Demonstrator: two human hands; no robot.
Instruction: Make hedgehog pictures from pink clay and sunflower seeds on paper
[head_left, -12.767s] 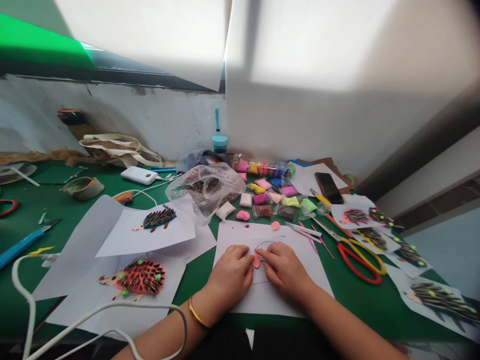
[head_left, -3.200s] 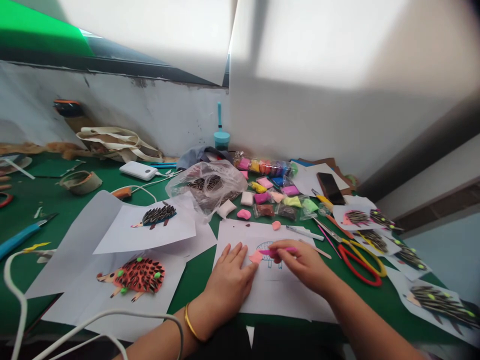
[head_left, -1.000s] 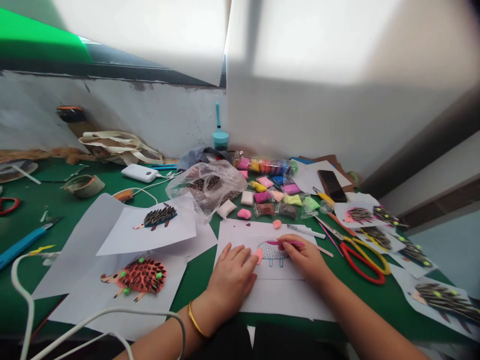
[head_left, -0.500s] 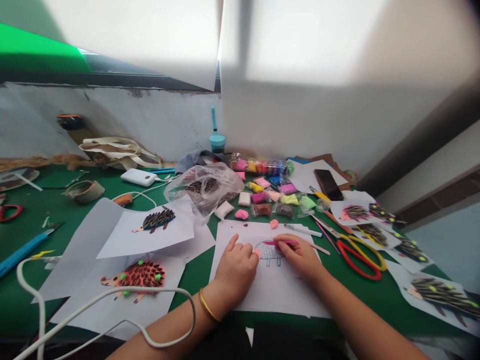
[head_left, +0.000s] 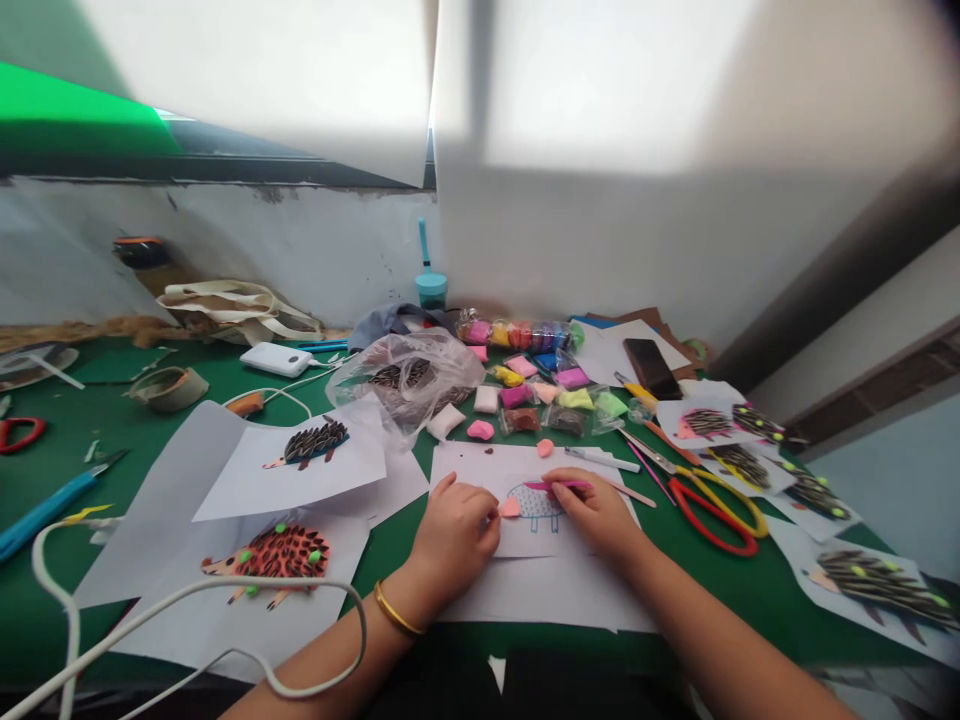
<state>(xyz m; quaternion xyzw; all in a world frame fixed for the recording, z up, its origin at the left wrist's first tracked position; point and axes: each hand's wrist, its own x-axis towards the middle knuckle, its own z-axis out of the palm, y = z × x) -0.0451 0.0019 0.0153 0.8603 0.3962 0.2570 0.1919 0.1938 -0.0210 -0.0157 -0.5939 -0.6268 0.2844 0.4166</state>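
Note:
A hedgehog outline in blue pen, its body marked with small dots, is drawn on a white sheet (head_left: 480, 590). At its head end lies a flat piece of pink clay (head_left: 510, 508) that narrows leftward. My left hand (head_left: 459, 522) rests on the paper with curled fingers, their tips closed at the clay's narrow end. In my right hand (head_left: 592, 508) is a magenta modelling tool (head_left: 538, 486), gripped like a pen and lying across the top of the drawn body. A small pink clay ball (head_left: 544, 448) sits near the sheet's upper edge.
Bagged coloured clay (head_left: 517, 396) and a plastic bag of dark seeds (head_left: 409, 380) lie behind the sheet. Red-and-yellow scissors (head_left: 712, 510) are at the right, near finished hedgehog pictures (head_left: 877, 590). A white cable (head_left: 225, 583) loops over my left forearm.
My left hand has drawn back slightly leftward, uncovering more of the pink clay at the drawing's head end. My right hand keeps the tool at nearly the same place over the drawing.

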